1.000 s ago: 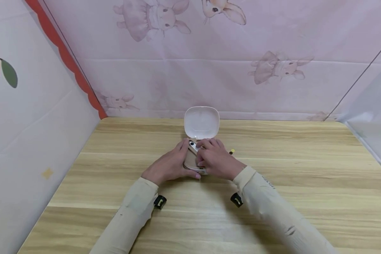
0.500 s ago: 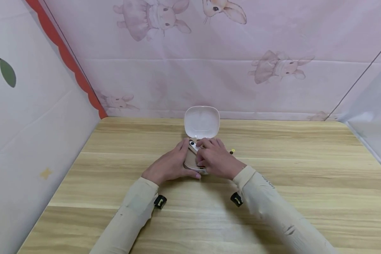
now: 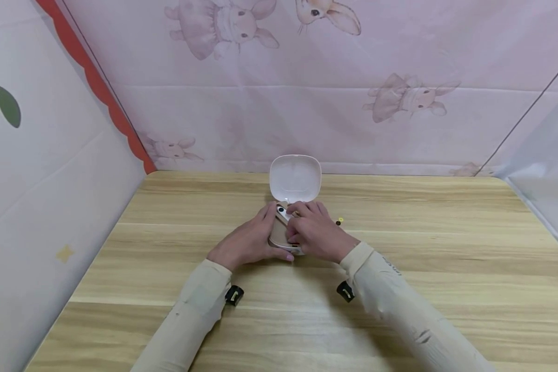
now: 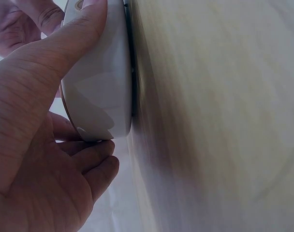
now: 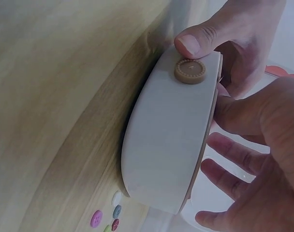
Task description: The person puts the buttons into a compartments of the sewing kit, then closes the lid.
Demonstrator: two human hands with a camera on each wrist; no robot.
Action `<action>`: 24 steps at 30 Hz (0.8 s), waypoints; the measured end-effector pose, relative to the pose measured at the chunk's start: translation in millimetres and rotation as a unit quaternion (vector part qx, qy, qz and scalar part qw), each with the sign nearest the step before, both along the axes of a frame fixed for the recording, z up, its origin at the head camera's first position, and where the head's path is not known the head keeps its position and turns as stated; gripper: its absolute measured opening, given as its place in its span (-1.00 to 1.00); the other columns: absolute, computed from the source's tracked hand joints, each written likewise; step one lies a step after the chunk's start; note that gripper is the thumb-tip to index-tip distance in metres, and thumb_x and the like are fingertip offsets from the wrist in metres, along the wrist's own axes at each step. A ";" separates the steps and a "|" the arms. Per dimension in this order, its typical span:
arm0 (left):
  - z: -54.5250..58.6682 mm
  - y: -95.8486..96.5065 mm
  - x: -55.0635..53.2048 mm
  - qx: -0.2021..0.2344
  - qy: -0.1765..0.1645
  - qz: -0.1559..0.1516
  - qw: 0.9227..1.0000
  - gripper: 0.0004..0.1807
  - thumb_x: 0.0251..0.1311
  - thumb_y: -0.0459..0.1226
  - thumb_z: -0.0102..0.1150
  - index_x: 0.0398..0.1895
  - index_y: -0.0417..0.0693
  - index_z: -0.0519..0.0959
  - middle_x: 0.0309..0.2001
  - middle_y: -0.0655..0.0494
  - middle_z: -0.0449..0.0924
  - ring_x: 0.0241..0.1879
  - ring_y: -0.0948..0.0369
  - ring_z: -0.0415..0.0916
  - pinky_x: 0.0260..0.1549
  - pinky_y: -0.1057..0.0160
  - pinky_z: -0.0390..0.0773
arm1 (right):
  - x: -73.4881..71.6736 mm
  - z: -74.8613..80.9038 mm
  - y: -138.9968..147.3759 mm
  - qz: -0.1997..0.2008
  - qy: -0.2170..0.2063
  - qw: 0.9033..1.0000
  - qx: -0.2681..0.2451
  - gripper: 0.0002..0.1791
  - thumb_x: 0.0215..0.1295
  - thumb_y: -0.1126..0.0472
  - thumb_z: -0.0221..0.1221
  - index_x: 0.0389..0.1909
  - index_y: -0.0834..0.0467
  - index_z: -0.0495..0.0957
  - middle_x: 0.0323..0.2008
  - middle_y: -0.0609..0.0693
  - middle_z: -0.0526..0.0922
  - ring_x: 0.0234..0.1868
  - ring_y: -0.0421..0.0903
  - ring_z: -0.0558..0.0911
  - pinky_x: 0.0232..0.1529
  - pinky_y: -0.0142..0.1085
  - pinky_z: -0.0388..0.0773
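A white box (image 5: 161,135) with rounded corners sits on the table, its white lid (image 3: 295,178) raised at the back. Tan covers its top panel (image 3: 279,233), where a white strip with a black dot (image 3: 281,210) lies slantwise. My left hand (image 3: 251,240) grips the left side, thumb along the front beside a brown round knob (image 5: 189,71). Over the panel's right half is my right hand (image 3: 317,232), fingers bent, thumb and forefinger down at the top surface. Its other fingers spread loosely above the rim in the right wrist view. I cannot tell whether it pinches something; the fingertips are hidden.
Several small sewing buttons, among them a pink button (image 5: 96,219) and a yellow button (image 3: 341,220), lie on the wooden table (image 3: 423,248) right of the box. A rabbit-print cloth (image 3: 325,103) hangs behind the table's back edge.
Hands and box keep nearly the same places. The right thumb and fingers shift very slightly over the tan panel.
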State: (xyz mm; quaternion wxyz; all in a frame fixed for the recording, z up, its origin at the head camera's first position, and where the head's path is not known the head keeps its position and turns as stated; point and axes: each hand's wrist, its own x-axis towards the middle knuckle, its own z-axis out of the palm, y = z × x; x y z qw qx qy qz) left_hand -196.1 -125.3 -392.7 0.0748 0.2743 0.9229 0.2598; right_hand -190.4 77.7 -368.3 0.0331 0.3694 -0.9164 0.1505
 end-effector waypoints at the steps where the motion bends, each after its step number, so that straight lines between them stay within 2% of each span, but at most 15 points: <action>1: 0.1 -0.1 0.0 0.000 -0.001 0.000 1.000 0.32 -0.03 0.23 0.49 0.62 0.00 -0.14 0.47 0.03 0.12 0.29 0.14 0.34 0.23 0.09 0.46 | -0.2 -0.2 -0.2 -0.001 -0.001 1.000 0.001 -0.90 0.24 0.25 0.41 -0.43 0.04 0.69 0.16 0.08 0.55 0.25 0.11 0.40 0.13 0.04 0.29; 15: 1.2 1.3 0.7 -0.005 -0.010 0.004 1.000 0.37 -0.03 0.23 0.49 0.65 0.00 -0.23 0.52 0.01 0.06 0.35 0.12 0.29 0.27 0.08 0.42 | 0.3 -0.9 -0.2 -0.008 0.002 1.000 0.006 -0.89 0.25 0.25 0.40 -0.44 0.02 0.69 0.17 0.08 0.54 0.25 0.12 0.40 0.13 0.04 0.28; 24: 1.0 0.9 1.2 0.003 -0.007 0.000 1.000 0.39 -0.04 0.22 0.50 0.65 -0.02 -0.25 0.51 0.01 0.07 0.33 0.12 0.31 0.26 0.08 0.44 | -0.2 -0.5 1.2 0.002 0.002 1.000 -0.005 -0.91 0.22 0.25 0.41 -0.40 0.03 0.70 0.15 0.09 0.54 0.23 0.12 0.42 0.10 0.03 0.30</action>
